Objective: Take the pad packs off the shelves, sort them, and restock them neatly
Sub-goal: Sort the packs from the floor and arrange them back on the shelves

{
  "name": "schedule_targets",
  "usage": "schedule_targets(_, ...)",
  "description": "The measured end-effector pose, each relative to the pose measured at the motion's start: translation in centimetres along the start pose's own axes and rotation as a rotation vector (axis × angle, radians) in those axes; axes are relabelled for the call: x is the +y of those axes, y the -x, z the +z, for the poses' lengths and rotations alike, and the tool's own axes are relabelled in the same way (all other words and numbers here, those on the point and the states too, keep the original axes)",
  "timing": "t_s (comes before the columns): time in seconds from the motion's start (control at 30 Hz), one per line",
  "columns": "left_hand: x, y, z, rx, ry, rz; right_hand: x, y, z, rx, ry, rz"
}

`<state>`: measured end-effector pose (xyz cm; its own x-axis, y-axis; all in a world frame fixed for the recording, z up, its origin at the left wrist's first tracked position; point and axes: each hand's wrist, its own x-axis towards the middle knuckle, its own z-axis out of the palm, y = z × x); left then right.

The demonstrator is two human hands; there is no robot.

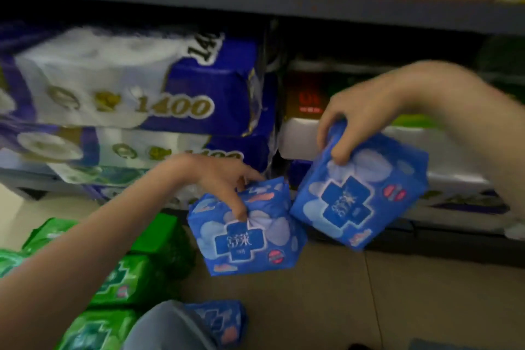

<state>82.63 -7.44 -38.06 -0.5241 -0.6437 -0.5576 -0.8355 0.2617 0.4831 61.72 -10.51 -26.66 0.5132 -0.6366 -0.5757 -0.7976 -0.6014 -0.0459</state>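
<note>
Holding one blue pad pack each, both hands were raised in front of the shelves, above the tiled floor (326,301). The left hand (224,182) pinched the top edge of the left blue pack (244,236), with the thumb on the front face and the fingers curled behind the upper fold, so the pack hung tilted below the hand. The right hand (355,122) gripped the upper left corner of the right blue pack (360,193) in the same way, fingers bent over its top edge and thumb pressed on the front. This pack was higher and tilted to the right, and its lower left corner was just beside the upper right corner of the left one; I could not tell whether they touched. Below both packs the floor was open, with free room under the right hand. Under the left forearm lay green pad packs (125,278) on the floor, close together, and near the person's knee (167,327) another blue pack (221,318) rested. Behind the left hand stood large tissue roll bundles (119,79) stacked on the shelf, their front edge near the fingers. Behind the right hand a white bundle (301,136) sat on the shelf, and the grey shelf board (284,0) passed above both hands.
</note>
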Motion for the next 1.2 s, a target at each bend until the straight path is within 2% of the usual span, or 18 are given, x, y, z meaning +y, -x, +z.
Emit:
schedule_targets(0.13,3.8,7.5,-5.1,0.204,-0.081,0.102,-0.8,7.4,-6.6,0.311,-0.032,-0.017)
schedule_targets(0.2,5.4,11.5,-7.7,0.351,-0.109,0.144,-0.5,11.1,-9.3,0.56,-0.128,-0.031)
schedule_targets(0.27,6.4,15.3,-10.0,0.504,-0.077,0.17,-0.2,13.7,-11.3,0.879,-0.217,-0.088)
schedule_targets(0.37,7.4,19.9,-13.1,0.704,0.042,0.241,-0.9,13.7,-13.8,1.297,-0.227,-0.146)
schedule_targets(0.43,7.7,22.1,-15.0,0.821,0.081,0.235,-2.0,11.5,-15.3,1.427,-0.168,-0.164)
schedule_targets(0.5,7.8,23.7,-16.8,0.949,0.021,0.159,-2.5,8.5,-16.9,1.489,-0.149,-0.159)
schedule_targets(0.6,7.6,24.7,-19.2,1.112,-0.056,0.044,-2.7,3.2,-19.0,1.477,-0.185,-0.165)
schedule_targets(0.77,6.3,23.6,-22.2,1.232,-0.248,-0.211,-1.9,-4.0,-20.6,1.176,0.0,0.003)
schedule_targets(0.87,5.7,22.1,-24.0,1.269,-0.242,-0.22,-1.3,-4.3,-21.0,1.125,0.231,0.129)
schedule_targets(0.97,5.9,20.0,-25.7,1.241,-0.262,-0.193,-1.4,-2.3,-20.7,1.29,0.207,0.068)
schedule_targets(1.1,7.2,17.1,-27.6,1.125,-0.293,-0.16,-0.1,1.2,-18.9,1.69,0.159,-0.04)
schedule_targets(1.17,8.2,15.0,-28.3,1.053,-0.346,-0.157,1.4,2.2,-18.4,1.787,0.228,0.022)
schedule_targets(1.2,8.6,13.7,-28.5,1.01,-0.395,-0.172,2.0,2.4,-18.3,1.744,0.261,0.117)
